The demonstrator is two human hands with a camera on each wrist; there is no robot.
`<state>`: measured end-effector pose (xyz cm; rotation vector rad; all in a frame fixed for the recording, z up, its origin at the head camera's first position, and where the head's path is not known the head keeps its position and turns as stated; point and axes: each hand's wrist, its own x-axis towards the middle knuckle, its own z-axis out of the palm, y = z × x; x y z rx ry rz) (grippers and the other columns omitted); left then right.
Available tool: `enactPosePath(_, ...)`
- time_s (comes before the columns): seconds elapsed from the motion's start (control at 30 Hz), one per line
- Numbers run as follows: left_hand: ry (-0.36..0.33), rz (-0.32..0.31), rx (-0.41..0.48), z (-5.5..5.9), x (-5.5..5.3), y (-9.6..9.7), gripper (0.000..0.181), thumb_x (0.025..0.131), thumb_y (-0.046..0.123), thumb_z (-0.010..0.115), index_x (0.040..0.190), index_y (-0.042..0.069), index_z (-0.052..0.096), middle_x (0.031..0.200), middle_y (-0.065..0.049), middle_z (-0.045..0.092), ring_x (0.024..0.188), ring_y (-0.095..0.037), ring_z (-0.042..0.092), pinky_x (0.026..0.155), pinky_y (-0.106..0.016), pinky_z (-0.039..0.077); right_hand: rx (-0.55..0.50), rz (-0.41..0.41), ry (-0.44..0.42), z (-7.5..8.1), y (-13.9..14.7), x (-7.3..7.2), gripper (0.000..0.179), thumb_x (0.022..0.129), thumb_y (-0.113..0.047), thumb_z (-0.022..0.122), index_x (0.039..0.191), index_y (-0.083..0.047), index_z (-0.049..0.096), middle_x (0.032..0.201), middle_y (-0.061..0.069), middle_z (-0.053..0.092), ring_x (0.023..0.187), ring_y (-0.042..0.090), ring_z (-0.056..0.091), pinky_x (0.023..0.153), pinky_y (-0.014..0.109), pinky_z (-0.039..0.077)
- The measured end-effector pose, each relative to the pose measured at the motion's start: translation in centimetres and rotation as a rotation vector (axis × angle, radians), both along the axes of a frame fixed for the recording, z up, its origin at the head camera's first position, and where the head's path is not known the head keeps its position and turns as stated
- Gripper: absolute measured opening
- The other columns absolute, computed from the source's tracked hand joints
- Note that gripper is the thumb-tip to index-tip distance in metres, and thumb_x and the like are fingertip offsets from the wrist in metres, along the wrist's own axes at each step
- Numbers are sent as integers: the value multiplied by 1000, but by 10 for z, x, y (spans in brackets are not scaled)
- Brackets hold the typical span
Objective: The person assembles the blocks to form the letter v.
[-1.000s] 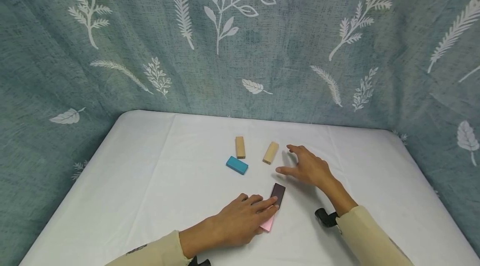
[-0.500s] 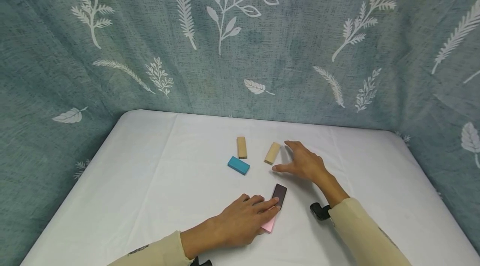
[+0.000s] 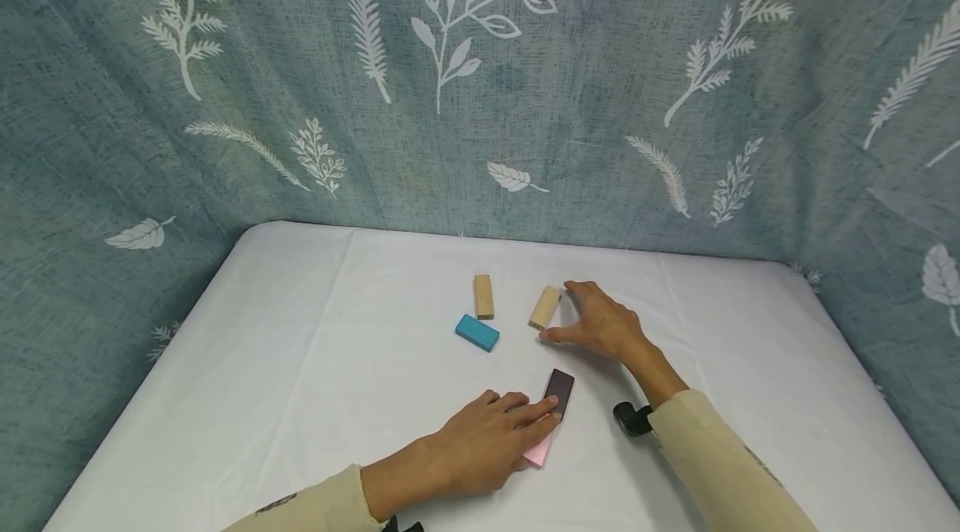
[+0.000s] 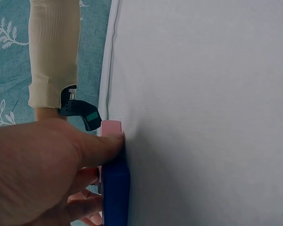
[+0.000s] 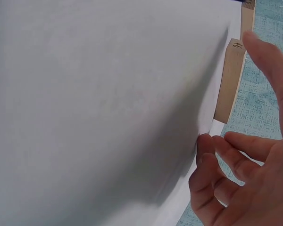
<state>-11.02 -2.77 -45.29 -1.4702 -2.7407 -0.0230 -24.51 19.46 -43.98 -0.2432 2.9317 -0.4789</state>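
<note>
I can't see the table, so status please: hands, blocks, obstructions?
Left hand holds pink block, fingers over dark block. Right hand spread around right wooden block, not gripping. Nothing visible blocking it.

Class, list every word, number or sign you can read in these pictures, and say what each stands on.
"46" (apparently; small and slanted): on the end of the wooden block beside the right hand.
Other wooden block: end mark too small to read.
Left sleeve and right sleeve: dark marks, too small to read.
</note>
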Motion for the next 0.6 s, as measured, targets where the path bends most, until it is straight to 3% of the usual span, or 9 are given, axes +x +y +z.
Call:
enactPosePath(0.33,43,-7,9,-1,-1,0,62,89,40,58,143,20,35,148,5,30,124,-15,39,91,-31,39,-7,8,6,-1,-3,-5,97,65,-66,68,140,-13,38,141,12,37,119,37,44,83,58,39)
enactPosePath(0.6,15,-2,5,-2,-4,1,62,89,40,57,144,21,33,149,5,28,125,-15,37,92,-31,38,-5,27,20,-2,-6,-9,90,67,-61,70,138,-14,42,135,11,43,117,34,48,82,57,40)
